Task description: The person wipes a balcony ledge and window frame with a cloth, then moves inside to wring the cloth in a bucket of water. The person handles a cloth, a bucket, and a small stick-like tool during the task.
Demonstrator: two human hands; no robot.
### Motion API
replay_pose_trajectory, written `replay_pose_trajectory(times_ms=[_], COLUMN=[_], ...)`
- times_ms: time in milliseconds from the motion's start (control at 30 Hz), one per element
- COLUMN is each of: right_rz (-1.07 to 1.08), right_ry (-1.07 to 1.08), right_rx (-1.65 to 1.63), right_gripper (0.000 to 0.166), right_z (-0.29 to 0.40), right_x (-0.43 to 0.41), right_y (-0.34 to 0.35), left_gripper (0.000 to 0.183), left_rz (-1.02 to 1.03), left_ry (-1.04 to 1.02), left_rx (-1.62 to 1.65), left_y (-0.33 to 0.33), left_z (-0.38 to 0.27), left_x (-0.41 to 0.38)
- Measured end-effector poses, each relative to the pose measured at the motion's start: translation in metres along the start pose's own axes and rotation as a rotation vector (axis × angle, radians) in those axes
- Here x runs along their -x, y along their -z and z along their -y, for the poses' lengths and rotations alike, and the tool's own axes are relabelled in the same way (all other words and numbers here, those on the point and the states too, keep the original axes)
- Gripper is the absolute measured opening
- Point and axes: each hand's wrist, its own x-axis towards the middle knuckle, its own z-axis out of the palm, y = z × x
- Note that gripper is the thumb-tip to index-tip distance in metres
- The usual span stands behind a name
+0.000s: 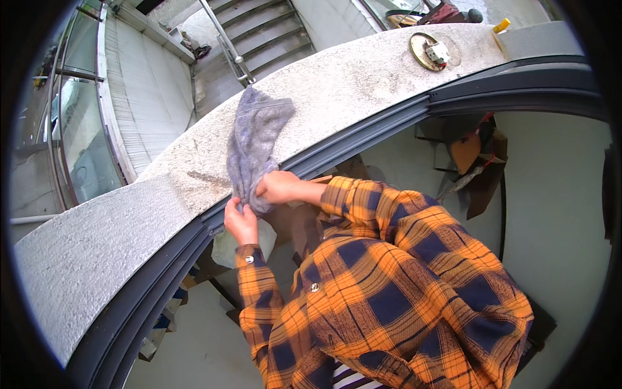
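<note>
A damp-looking grey cloth (256, 133) lies across the rough white outer ledge (340, 92), its far corner reaching the ledge's outer edge. Its near end bunches over the dark metal window track (359, 133). My right hand (281, 187) grips the bunched near end, fingers curled into the folds. Just left of it, my left hand (241, 222) pinches the cloth's lower left edge between thumb and fingers. Folds hide some of my fingertips.
A round lid-like dish (423, 51) with a small white block (438, 52) sits on the ledge, and a yellow cylindrical object (501, 25) stands farther right. Beyond the ledge are a metal handrail (228, 53) and stairs (262, 29). Dark sliding frames (510, 97) edge the opening.
</note>
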Motion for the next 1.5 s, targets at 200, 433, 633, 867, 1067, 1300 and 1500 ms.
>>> replay_pose_trajectory(times_ms=[200, 433, 633, 867, 1067, 1300, 1500], right_rz=[-0.195, -0.282, -0.443, -0.052, -0.288, -0.507, -0.724], right_ry=[0.22, 0.152, 0.176, -0.216, -0.284, -0.519, -0.593], right_rx=[-0.972, -0.888, 0.267, 0.479, 0.583, 0.469, 0.27], right_gripper=[0.024, 0.03, 0.029, 0.028, 0.013, 0.013, 0.014], right_z=[0.053, 0.088, 0.042, -0.042, -0.045, -0.062, -0.09], right_x=[0.0, -0.027, 0.049, 0.132, 0.136, 0.206, 0.252], right_y=[0.142, 0.251, 0.33, 0.243, 0.195, 0.216, 0.221], left_gripper=[0.041, 0.029, 0.028, 0.015, 0.035, 0.047, 0.046], left_rz=[0.233, 0.18, 0.084, 0.125, 0.067, 0.05, 0.176], left_ry=[-0.146, -0.497, -0.538, -0.766, -0.46, -0.416, -0.613], left_rx=[0.873, 0.758, 0.437, -0.462, -0.785, -0.67, -0.623], left_y=[0.106, 0.132, 0.126, 0.045, -0.006, -0.053, -0.131], left_z=[-0.15, -0.226, -0.204, -0.103, -0.075, -0.095, -0.194], left_x=[-0.093, -0.199, -0.137, -0.04, -0.006, 0.025, 0.027])
